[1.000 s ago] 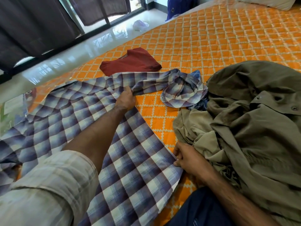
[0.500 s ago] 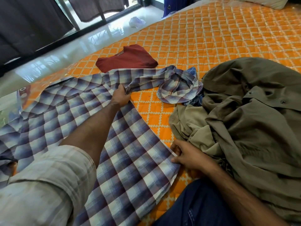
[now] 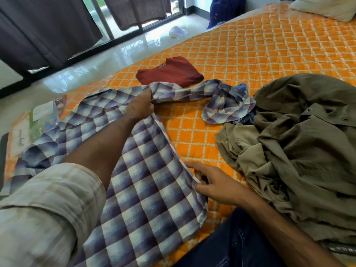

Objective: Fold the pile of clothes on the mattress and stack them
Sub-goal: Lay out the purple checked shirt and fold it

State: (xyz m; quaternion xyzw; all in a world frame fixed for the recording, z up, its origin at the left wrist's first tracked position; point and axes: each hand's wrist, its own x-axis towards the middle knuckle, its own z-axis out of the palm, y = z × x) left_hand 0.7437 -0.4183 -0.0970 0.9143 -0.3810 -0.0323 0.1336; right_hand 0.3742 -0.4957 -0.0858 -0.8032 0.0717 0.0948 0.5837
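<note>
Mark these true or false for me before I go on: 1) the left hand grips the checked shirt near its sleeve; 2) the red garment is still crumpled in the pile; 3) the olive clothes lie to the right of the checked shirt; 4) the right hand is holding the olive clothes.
1) True. The left hand grips the checked shirt where the sleeve runs off.
2) False. The red garment lies folded flat on the mattress, apart from the pile.
3) True. The olive clothes are heaped to its right.
4) False. The right hand pinches the checked shirt's edge.
</note>
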